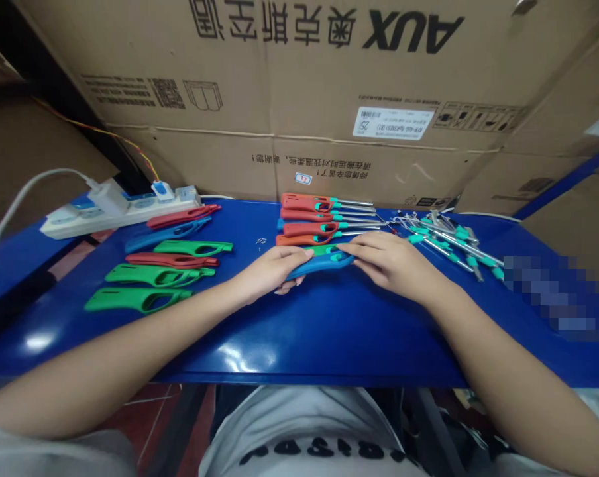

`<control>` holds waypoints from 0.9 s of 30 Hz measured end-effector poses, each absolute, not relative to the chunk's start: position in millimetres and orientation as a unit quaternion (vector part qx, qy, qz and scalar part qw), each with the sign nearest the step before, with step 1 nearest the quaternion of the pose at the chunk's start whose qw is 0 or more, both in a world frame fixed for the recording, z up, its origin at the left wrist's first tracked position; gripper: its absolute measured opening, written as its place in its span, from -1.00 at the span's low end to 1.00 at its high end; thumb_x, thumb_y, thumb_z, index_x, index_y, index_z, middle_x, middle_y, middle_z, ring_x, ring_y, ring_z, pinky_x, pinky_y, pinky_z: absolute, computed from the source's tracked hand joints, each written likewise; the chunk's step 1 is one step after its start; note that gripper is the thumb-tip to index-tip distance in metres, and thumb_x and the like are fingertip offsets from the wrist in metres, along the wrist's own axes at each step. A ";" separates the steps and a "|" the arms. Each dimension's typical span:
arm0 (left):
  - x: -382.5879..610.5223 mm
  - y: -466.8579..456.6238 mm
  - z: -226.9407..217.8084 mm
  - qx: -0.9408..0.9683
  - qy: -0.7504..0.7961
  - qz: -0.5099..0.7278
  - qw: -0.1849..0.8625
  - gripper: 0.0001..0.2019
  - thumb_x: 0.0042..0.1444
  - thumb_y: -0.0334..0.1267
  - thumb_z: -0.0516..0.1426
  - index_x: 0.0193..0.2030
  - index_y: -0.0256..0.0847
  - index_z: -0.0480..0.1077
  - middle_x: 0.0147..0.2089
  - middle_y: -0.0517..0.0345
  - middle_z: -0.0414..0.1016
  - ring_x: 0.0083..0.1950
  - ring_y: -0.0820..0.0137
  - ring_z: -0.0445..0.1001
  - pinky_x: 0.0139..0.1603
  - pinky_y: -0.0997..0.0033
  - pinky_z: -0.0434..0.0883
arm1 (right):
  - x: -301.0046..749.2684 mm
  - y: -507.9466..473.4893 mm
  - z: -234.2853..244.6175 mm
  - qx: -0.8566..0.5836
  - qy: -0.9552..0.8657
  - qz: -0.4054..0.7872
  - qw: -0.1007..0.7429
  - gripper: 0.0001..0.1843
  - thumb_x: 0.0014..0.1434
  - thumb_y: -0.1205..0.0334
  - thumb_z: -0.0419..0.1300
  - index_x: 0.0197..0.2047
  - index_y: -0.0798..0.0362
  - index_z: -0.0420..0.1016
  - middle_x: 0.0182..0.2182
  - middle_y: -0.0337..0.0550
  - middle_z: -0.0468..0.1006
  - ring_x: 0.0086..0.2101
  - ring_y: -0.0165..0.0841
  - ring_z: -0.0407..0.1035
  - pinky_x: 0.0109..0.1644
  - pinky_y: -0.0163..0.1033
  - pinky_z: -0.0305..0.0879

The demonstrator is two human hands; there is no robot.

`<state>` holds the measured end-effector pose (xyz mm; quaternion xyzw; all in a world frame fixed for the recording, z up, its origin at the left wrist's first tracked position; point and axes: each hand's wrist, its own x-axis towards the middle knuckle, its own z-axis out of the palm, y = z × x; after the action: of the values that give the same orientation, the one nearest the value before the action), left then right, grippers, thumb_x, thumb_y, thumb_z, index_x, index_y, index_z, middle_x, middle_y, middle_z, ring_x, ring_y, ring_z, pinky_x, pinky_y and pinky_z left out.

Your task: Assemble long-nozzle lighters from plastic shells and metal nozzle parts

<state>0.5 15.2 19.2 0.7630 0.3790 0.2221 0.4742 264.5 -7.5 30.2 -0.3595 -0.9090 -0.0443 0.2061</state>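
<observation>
Left hand (274,268) is gripping blue lighter handle (317,266), right hand (396,262) pinching its front, above the table (289,338). Lighters (304,230) are lying beyond; loose handles (148,260), power strip (75,223) sitting left, metal tubes (466,246) right, cardboard (230,132) standing behind.

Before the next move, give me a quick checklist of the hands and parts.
1. Blue casing gripped by left hand: ok.
2. Right hand at the casing's right end: ok, fingertips there.
3. Rod inside the casing: cannot tell, fingers hide that end.
4. Loose rods sorted: not ok, they lie crossed in a pile.
5. Other casings available: ok, six on the left.
6. Lighters lined up: ok, in a row beyond the hands.
</observation>
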 end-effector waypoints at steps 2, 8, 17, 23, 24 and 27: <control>-2.9 14.1 18.2 0.847 0.340 0.241 0.331 -0.61 0.40 0.02 -0.02 -0.20 -0.25 0.45 -0.28 0.03 0.57 -0.30 0.34 0.57 -0.30 0.38 0.53 | 265.4 -8.3 30.3 -0.365 -0.904 -0.025 0.223 -0.65 0.39 0.26 0.04 0.13 0.01 0.55 -0.05 0.05 0.64 -0.06 -0.16 0.53 0.03 -0.02 0.47; -12.2 15.4 15.4 0.941 0.259 0.192 0.105 -0.64 0.45 -0.12 -0.04 0.19 -0.25 0.38 0.07 -0.08 0.56 0.07 0.23 0.57 0.12 0.22 0.51 | 262.8 -12.2 32.0 -0.371 -0.903 0.001 0.216 -0.67 0.38 0.28 0.06 0.08 0.03 0.58 -0.07 0.02 0.67 -0.10 -0.17 0.56 -0.02 -0.06 0.49; -27.7 37.4 23.8 0.952 0.271 0.144 0.020 -0.58 0.45 -0.07 -0.09 0.22 -0.28 0.36 0.07 -0.10 0.55 0.03 0.16 0.58 0.02 0.21 0.53 | 300.7 2.0 40.7 -0.526 -0.834 -0.149 0.075 -0.59 0.24 0.12 0.28 0.12 0.09 0.54 0.09 0.14 0.55 0.06 0.05 0.42 0.08 0.14 0.33; -34.3 46.3 27.9 0.950 0.276 0.145 -0.005 -0.56 0.44 -0.03 -0.11 0.13 -0.26 0.42 0.01 -0.09 0.57 -0.04 0.20 0.59 -0.06 0.27 0.54 | 327.4 6.9 51.5 -0.545 -0.832 -0.086 0.065 -0.78 0.31 0.22 0.16 -0.19 0.07 0.65 -0.21 0.02 0.66 -0.16 -0.12 0.49 -0.03 -0.05 0.31; -34.9 46.9 27.8 0.951 0.275 0.143 -0.008 -0.57 0.44 -0.04 -0.11 0.13 -0.26 0.42 0.01 -0.08 0.57 -0.05 0.21 0.60 -0.06 0.29 0.54 | 325.9 6.7 51.8 -0.538 -0.836 -0.079 0.071 -0.77 0.31 0.21 0.15 -0.19 0.06 0.65 -0.24 0.00 0.67 -0.19 -0.15 0.49 -0.04 -0.07 0.30; -34.9 46.8 26.1 0.954 0.266 0.136 -0.012 -0.59 0.45 -0.07 -0.10 0.19 -0.25 0.39 0.05 -0.08 0.56 0.00 0.22 0.59 -0.01 0.27 0.54 | 314.5 5.8 48.5 -0.505 -0.856 -0.070 0.085 -0.79 0.32 0.21 0.16 -0.20 0.04 0.64 -0.29 -0.05 0.66 -0.21 -0.18 0.46 -0.04 -0.10 0.24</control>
<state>-34.9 46.8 26.1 0.9542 0.2661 0.1365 -0.0115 314.5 5.8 48.5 -0.5046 -0.8563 -0.0698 0.0852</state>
